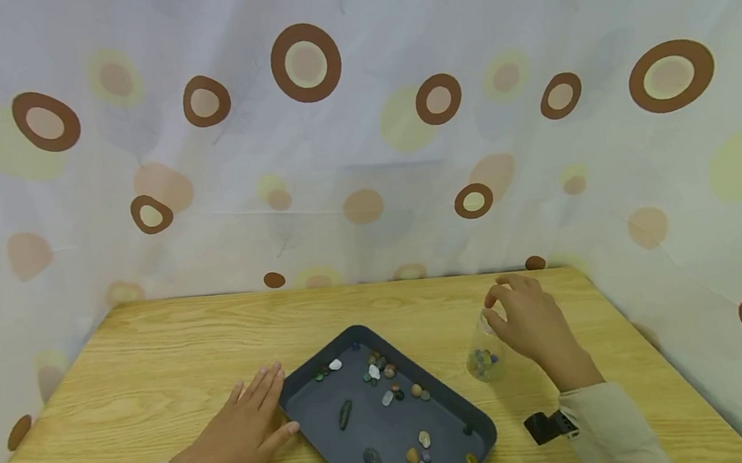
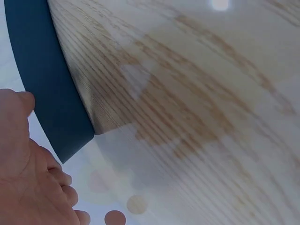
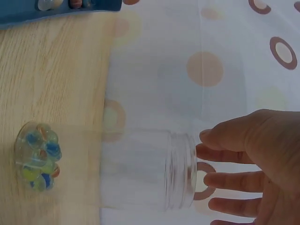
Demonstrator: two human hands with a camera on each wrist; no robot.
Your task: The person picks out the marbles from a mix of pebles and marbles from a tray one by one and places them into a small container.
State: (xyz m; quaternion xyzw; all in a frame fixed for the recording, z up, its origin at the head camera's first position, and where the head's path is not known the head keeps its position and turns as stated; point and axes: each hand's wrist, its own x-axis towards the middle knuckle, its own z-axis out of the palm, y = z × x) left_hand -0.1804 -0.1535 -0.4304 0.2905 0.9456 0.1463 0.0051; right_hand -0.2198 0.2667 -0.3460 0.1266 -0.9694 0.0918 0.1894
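A dark grey tray (image 1: 324, 415) of mixed stones lies at an angle on the wooden table. My left hand (image 1: 242, 429) is beside its left corner, fingers extended, fingertips and thumb at the tray's rim. In the left wrist view the hand (image 2: 33, 164) is by the tray's outer wall (image 2: 51, 79). To the right of the tray stands a clear jar (image 3: 136, 168), lidless, with several glass marbles (image 3: 42, 159) at its bottom. My right hand (image 1: 531, 320) hovers at the jar's mouth, thumb and index tips close together, other fingers loosely extended. Nothing shows between them.
Inside the tray are scattered pebbles, among them a long dark stone (image 1: 345, 414), a white stone (image 1: 335, 365) and a yellow ring-like piece (image 1: 471, 461). A patterned cloth (image 1: 361, 148) hangs behind and beside the table (image 1: 170, 349). A black device (image 1: 544, 426) is strapped to the right wrist.
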